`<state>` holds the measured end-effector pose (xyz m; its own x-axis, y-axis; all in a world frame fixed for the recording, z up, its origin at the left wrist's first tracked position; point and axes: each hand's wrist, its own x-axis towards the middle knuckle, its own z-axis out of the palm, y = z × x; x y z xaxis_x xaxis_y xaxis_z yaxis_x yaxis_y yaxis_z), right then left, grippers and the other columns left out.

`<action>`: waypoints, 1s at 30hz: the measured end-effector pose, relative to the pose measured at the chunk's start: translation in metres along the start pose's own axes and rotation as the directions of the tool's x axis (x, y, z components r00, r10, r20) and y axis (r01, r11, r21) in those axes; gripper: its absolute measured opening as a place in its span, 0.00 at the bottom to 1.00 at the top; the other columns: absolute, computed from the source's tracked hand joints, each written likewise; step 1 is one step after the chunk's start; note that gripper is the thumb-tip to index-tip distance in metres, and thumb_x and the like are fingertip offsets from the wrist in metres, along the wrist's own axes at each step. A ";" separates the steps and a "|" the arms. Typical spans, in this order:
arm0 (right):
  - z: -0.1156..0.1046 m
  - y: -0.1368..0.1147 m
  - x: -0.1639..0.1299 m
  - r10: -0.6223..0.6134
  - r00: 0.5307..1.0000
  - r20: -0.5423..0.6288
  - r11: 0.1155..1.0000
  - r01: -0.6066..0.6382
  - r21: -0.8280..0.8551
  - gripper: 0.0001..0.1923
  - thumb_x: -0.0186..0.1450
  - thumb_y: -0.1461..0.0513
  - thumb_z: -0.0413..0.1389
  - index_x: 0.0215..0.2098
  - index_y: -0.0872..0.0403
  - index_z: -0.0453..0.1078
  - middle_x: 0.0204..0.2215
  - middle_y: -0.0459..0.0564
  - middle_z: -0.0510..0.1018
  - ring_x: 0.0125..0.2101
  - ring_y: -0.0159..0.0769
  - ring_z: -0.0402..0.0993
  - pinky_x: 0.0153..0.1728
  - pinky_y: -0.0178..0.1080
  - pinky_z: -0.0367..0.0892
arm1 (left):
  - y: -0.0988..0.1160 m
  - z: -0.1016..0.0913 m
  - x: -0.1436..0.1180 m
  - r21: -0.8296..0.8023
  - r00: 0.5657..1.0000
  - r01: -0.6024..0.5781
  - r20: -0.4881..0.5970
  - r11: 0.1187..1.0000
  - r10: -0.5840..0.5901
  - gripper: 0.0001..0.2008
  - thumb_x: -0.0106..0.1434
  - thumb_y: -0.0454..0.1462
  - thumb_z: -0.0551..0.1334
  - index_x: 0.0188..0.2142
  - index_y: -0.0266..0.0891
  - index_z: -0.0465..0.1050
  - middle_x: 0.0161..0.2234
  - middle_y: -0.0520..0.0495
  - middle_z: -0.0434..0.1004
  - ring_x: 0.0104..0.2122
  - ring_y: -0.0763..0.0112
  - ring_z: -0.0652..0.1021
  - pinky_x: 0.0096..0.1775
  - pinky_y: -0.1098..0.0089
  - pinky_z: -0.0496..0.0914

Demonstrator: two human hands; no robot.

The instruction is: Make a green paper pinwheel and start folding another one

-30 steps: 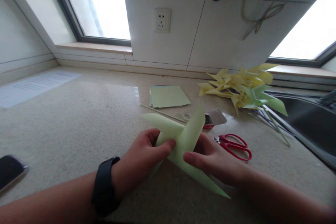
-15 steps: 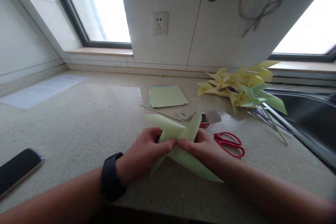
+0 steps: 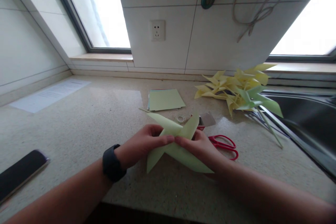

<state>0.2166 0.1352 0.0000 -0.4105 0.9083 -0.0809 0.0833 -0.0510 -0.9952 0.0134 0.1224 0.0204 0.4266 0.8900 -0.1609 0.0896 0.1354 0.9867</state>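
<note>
A light green paper pinwheel is held between both hands above the near part of the counter, its four-armed shape spread out. My left hand, with a dark watch at the wrist, pinches it near the centre with the thumb on top. From the other side my right hand grips the same spot, the two thumb tips almost touching. Fingers under the paper are hidden. Just right of my right hand lie red-handled scissors. Behind the pinwheel are a small open box and a white ring.
A stack of green paper sheets lies further back. Finished yellow and green pinwheels are heaped at the right, beside a metal sink. A dark phone lies at the left, and a printed sheet behind it.
The camera view has shifted slightly. Both hands still pinch the pinwheel's centre; its lower left arm now shows wider and flatter.
</note>
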 end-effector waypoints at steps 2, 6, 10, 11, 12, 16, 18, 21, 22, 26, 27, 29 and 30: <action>-0.004 -0.002 -0.001 0.092 0.994 -0.054 0.991 -0.086 0.100 0.19 0.59 0.52 0.65 0.42 0.55 0.77 0.35 0.56 0.84 0.31 0.43 0.80 0.31 0.42 0.74 | -0.003 -0.007 0.003 0.200 0.991 -0.113 -0.047 0.973 0.125 0.23 0.72 0.50 0.54 0.43 0.34 0.78 0.38 0.41 0.81 0.35 0.66 0.79 0.36 0.68 0.72; -0.010 -0.007 -0.003 0.214 0.946 -0.243 0.957 -0.153 0.246 0.22 0.54 0.52 0.69 0.41 0.56 0.76 0.32 0.54 0.82 0.27 0.38 0.76 0.25 0.37 0.69 | -0.014 -0.029 0.013 0.505 0.927 -0.211 -0.167 0.837 0.335 0.25 0.76 0.47 0.44 0.42 0.34 0.74 0.38 0.39 0.80 0.35 0.65 0.78 0.38 0.63 0.74; -0.015 -0.007 -0.001 0.198 0.897 -0.396 0.962 -0.099 0.256 0.22 0.52 0.51 0.70 0.39 0.56 0.76 0.27 0.51 0.80 0.22 0.34 0.71 0.20 0.35 0.64 | -0.022 -0.050 0.029 0.727 0.863 -0.238 -0.146 0.644 0.484 0.12 0.69 0.40 0.58 0.49 0.39 0.74 0.49 0.40 0.78 0.51 0.58 0.74 0.56 0.50 0.66; -0.017 -0.006 0.000 0.184 0.887 -0.424 0.962 -0.075 0.261 0.22 0.52 0.50 0.70 0.37 0.55 0.76 0.25 0.49 0.79 0.21 0.33 0.70 0.19 0.34 0.63 | -0.024 -0.053 0.032 0.765 0.861 -0.258 -0.095 0.591 0.499 0.14 0.68 0.38 0.60 0.52 0.40 0.74 0.52 0.40 0.77 0.54 0.57 0.72 0.59 0.49 0.62; -0.019 -0.006 0.002 0.168 0.879 -0.447 0.962 -0.047 0.269 0.21 0.52 0.50 0.70 0.36 0.55 0.76 0.24 0.49 0.79 0.20 0.33 0.70 0.18 0.34 0.62 | -0.025 -0.055 0.035 0.794 0.863 -0.280 -0.038 0.540 0.503 0.17 0.68 0.36 0.60 0.55 0.41 0.72 0.54 0.41 0.76 0.57 0.58 0.70 0.62 0.50 0.60; -0.028 -0.007 0.008 0.097 0.844 -0.527 0.942 0.093 0.323 0.19 0.50 0.51 0.71 0.33 0.53 0.76 0.22 0.48 0.78 0.18 0.33 0.69 0.16 0.35 0.63 | -0.029 -0.054 0.042 0.859 0.879 -0.329 0.127 0.392 0.460 0.21 0.69 0.35 0.59 0.61 0.44 0.68 0.60 0.44 0.73 0.60 0.60 0.69 0.63 0.52 0.60; -0.031 -0.009 0.012 0.076 0.829 -0.555 0.932 0.139 0.336 0.19 0.49 0.51 0.72 0.32 0.53 0.76 0.22 0.47 0.78 0.19 0.34 0.71 0.16 0.35 0.65 | -0.030 -0.051 0.043 0.883 0.881 -0.321 0.145 0.343 0.451 0.19 0.71 0.35 0.57 0.61 0.44 0.68 0.59 0.44 0.74 0.58 0.60 0.71 0.61 0.52 0.62; -0.033 -0.010 0.015 0.062 0.820 -0.569 0.930 0.160 0.331 0.19 0.48 0.52 0.72 0.32 0.52 0.77 0.24 0.48 0.79 0.20 0.35 0.73 0.18 0.36 0.68 | -0.029 -0.049 0.041 0.912 0.878 -0.296 0.143 0.283 0.457 0.15 0.72 0.36 0.57 0.56 0.41 0.72 0.52 0.43 0.77 0.52 0.60 0.73 0.57 0.53 0.65; -0.033 -0.009 0.015 0.058 0.820 -0.569 0.933 0.159 0.324 0.19 0.48 0.52 0.72 0.33 0.52 0.77 0.24 0.48 0.80 0.20 0.35 0.73 0.18 0.36 0.68 | -0.028 -0.048 0.040 0.919 0.877 -0.291 0.144 0.266 0.459 0.13 0.72 0.36 0.57 0.53 0.41 0.74 0.49 0.44 0.78 0.50 0.60 0.74 0.55 0.54 0.66; -0.036 -0.005 0.017 0.014 0.824 -0.567 0.952 0.162 0.259 0.19 0.49 0.51 0.72 0.32 0.53 0.77 0.23 0.48 0.80 0.20 0.37 0.73 0.18 0.37 0.67 | -0.025 -0.045 0.036 0.934 0.869 -0.284 0.156 0.215 0.470 0.08 0.72 0.36 0.58 0.45 0.43 0.77 0.42 0.47 0.78 0.45 0.62 0.74 0.51 0.56 0.67; -0.037 -0.004 0.017 0.004 0.824 -0.567 0.956 0.163 0.243 0.18 0.50 0.50 0.72 0.32 0.53 0.78 0.24 0.49 0.80 0.21 0.37 0.74 0.18 0.37 0.68 | -0.025 -0.045 0.035 0.936 0.866 -0.285 0.159 0.207 0.473 0.08 0.72 0.36 0.58 0.44 0.42 0.77 0.41 0.47 0.78 0.44 0.62 0.74 0.50 0.57 0.67; -0.039 -0.003 0.017 -0.015 0.826 -0.564 0.963 0.165 0.215 0.18 0.51 0.50 0.71 0.33 0.53 0.78 0.25 0.49 0.80 0.22 0.38 0.75 0.19 0.38 0.69 | -0.025 -0.043 0.034 0.938 0.860 -0.290 0.168 0.192 0.482 0.07 0.72 0.36 0.59 0.43 0.42 0.77 0.40 0.47 0.77 0.43 0.63 0.74 0.50 0.58 0.67; -0.039 -0.003 0.017 -0.021 0.828 -0.560 0.964 0.165 0.206 0.18 0.51 0.50 0.71 0.33 0.53 0.78 0.25 0.50 0.81 0.22 0.39 0.75 0.19 0.39 0.69 | -0.026 -0.043 0.033 0.938 0.856 -0.294 0.173 0.183 0.486 0.07 0.71 0.36 0.59 0.42 0.41 0.77 0.39 0.47 0.77 0.43 0.63 0.74 0.49 0.59 0.67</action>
<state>0.2453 0.1671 0.0038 0.1673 0.9858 -0.0149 -0.1748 0.0147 -0.9845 -0.0136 0.1673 -0.0093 0.5647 0.7527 0.3383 0.7354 -0.6451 0.2077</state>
